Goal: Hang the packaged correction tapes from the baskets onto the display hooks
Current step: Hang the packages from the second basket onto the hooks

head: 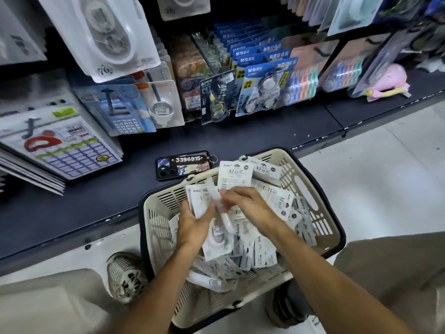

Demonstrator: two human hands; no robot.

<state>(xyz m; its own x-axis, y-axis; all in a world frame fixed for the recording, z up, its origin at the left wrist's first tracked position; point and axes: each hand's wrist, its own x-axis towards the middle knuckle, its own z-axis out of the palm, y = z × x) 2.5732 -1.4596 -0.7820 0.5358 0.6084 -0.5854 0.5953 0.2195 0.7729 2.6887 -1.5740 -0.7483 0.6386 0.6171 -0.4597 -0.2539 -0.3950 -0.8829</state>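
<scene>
Head view: both hands work over a basket of loose packs, below a hanging display.
Task item: white carded correction tape packs (237, 175), heaped in the cream slotted plastic basket (310, 189) on the pale floor, near the dark shelf ledge (96, 201).
Left hand (192, 226): grip closed around a small stack of packs, held just above the heap.
Right hand (248, 201): fingertips pinched on the top edge of that same stack, seemingly squaring it up or picking one pack free.
Progress: early or midway, by my reading; the basket is well filled, and no pack is at a hook right now.
Left to do: lift packs and thread their hang-holes onto hooks.
Display: blue M&G value packs (262, 90) and others hang at the far side.
Ledge: black phone with numbered key tag (184, 165) lies just beyond the basket.
Hidden: hooks themselves are covered by hanging stock; the stack's count is blurred; any other basket is out of view.
</scene>
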